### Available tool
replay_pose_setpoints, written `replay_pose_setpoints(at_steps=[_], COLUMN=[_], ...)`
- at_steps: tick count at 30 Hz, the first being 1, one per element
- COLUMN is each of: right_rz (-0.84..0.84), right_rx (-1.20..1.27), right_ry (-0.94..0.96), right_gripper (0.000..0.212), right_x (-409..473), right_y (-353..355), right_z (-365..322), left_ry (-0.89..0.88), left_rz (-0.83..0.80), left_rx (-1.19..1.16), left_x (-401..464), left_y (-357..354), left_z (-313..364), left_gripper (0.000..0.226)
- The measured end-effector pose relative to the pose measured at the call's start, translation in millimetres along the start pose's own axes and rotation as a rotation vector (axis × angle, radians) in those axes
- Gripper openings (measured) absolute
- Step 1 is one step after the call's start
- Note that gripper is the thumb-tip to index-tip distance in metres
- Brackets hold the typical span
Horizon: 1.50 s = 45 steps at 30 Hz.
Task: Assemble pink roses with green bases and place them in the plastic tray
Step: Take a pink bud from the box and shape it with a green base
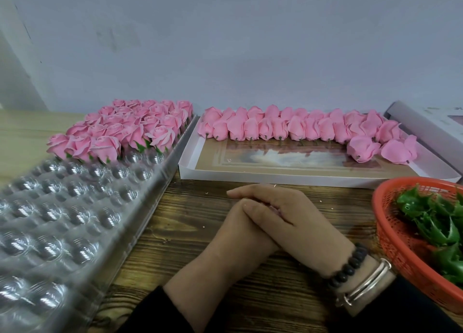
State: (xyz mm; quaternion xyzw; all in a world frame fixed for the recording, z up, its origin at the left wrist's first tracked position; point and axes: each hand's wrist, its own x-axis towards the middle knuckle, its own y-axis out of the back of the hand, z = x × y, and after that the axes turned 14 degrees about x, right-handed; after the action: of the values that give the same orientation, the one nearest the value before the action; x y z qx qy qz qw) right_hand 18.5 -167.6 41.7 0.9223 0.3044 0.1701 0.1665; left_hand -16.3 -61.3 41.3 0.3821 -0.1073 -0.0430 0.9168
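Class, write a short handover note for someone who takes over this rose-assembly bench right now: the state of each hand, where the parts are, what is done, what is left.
Hands: the right hand lies over the left hand on the wooden table; both are relaxed and hold nothing.
Parts: the bare pink roses lie in the white cardboard box at the back; the green bases are in the red basket on the right.
Done: the finished roses with bases fill the far rows of the plastic tray on the left.
Left: the near pockets of the tray are empty; fit bases to the remaining roses and fill them.
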Motion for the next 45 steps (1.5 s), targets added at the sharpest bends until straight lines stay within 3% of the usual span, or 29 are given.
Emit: replay_pose_setpoints(at_steps=[3, 7, 12, 14, 20, 23, 25, 28, 32, 38, 42, 45], right_rz=[0.034, 0.062, 0.245, 0.310, 0.191, 0.055, 0.020, 0.045, 0.024, 0.015, 0.125, 0.209], right_rx=[-0.010, 0.080, 0.195, 0.197, 0.071, 0.032, 0.063, 0.049, -0.013, 0.052, 0.075, 0.085], right_ry=[0.035, 0.042, 0.166, 0.174, 0.063, 0.010, -0.015, -0.001, 0.006, -0.009, 0.041, 0.080], right_gripper=[0.053, 0.062, 0.039, 0.040, 0.036, 0.033, 0.028, 0.031, 0.052, 0.063, 0.061, 0.060], right_x=[1, -1, 0, 1, 4, 1, 0, 0, 1, 0, -1, -1], right_y=[2, 4, -9, -15, -8, -6, -6, -3, 5, 6, 2, -6], right_z=[4, 5, -1, -1, 3, 3, 1, 0, 1, 3, 0, -2], left_ry=[-0.054, -0.070, -0.027, -0.057, -0.032, -0.041, -0.014, 0.002, -0.025, -0.089, -0.011, -0.054], left_rz=[0.095, 0.194, 0.257, 0.314, 0.099, -0.040, -0.090, -0.063, 0.031, 0.124, 0.087, 0.124], left_rx=[-0.119, -0.093, 0.070, 0.133, -0.005, 0.192, 0.195, -0.011, -0.291, -0.186, -0.213, -0.138], left_x=[1, 2, 3, 3, 5, 4, 2, -3, -3, 0, 1, 1], left_y=[0, -1, -8, -11, -9, -3, -2, 1, 2, 2, -2, -8], left_z=[-6, -10, -12, -7, -1, -2, 0, 4, 3, -6, -11, -8], left_gripper=[0.025, 0.014, 0.010, 0.010, 0.032, 0.033, 0.022, 0.034, 0.018, 0.023, 0.019, 0.026])
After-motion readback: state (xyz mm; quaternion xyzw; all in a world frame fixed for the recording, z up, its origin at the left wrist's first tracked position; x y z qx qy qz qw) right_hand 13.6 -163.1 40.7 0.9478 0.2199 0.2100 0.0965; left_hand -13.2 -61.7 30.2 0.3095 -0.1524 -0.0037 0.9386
